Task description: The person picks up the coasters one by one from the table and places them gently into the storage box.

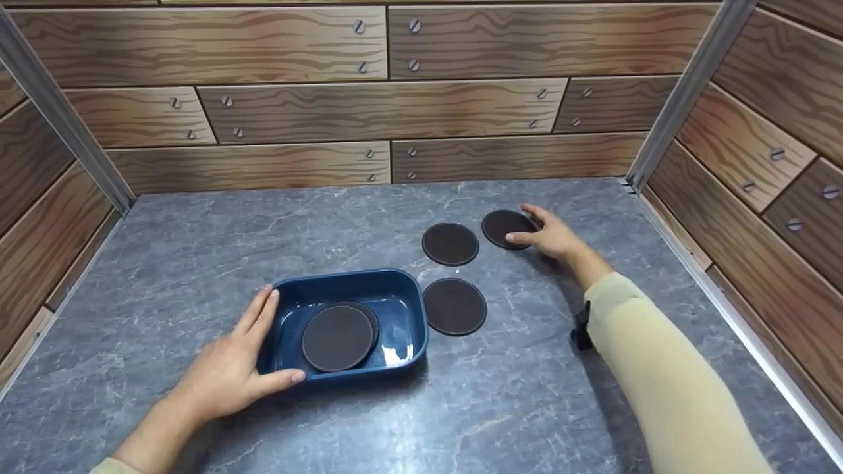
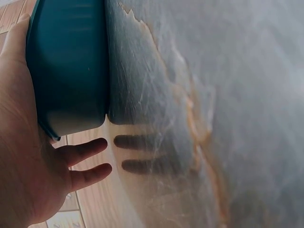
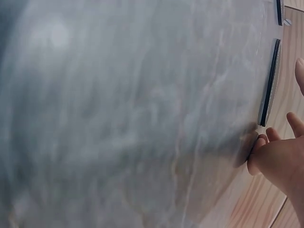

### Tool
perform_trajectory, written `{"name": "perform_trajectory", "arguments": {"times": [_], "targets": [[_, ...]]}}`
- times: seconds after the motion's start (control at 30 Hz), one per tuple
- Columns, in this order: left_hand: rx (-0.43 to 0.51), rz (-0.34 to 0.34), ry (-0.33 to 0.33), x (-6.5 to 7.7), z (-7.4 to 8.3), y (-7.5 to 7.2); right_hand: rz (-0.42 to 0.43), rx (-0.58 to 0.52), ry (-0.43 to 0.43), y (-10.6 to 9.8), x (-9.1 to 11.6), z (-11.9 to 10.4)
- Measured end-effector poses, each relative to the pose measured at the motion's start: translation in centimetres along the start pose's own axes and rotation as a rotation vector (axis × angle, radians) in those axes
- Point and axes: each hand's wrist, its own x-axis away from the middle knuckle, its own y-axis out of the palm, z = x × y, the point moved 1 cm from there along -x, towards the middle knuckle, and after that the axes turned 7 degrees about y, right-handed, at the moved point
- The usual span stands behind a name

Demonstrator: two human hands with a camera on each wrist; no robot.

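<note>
- Up close, four o'clock: pale sleeve (image 1: 678, 388).
- Blue rectangular dish (image 1: 398, 313) at seven, two dark round coasters (image 1: 337, 337) stacked inside!
- Left hand (image 1: 230, 365) at the dish's eight, spread against it.
- Loose coasters (image 1: 454, 306) at its two and three.
- Right hand (image 1: 552, 236) beyond, at two: thumb and fingers parted over the farthest coaster (image 1: 498, 227).

Smooth gloss is sitting beside flat matt

The blue dish (image 1: 336, 286) is looking smooth and glossy, its inside catching bright reflections. The dark discs (image 1: 450, 244) are appearing matt, a fine line running round their edges. The grey tabletop (image 1: 527, 401) is showing marble-like veins and giving off a smooth sheen. The wall panels (image 1: 296, 39) are displaying printed-looking wood grain, the corner strips (image 1: 689, 92) are resembling dull metal, and the sleeve (image 1: 665, 368) is looking like soft, matt cloth.
</note>
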Motion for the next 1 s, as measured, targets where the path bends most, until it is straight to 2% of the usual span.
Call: {"name": "perform_trajectory", "arguments": {"times": [0.23, 0.73, 1.0], "targets": [[0.006, -0.006, 0.005, -0.2, 0.0, 0.0, -0.013, -0.053, 0.029, 0.4, -0.2, 0.2], [-0.004, 0.019, 0.019, 0.0, -0.1, 0.1, -0.014, 0.022, 0.015, 0.8, -0.3, 0.1], [-0.003, 0.013, 0.008, 0.0, -0.1, 0.2, 0.020, 0.068, -0.016, 1.1, -0.4, 0.1]]}}
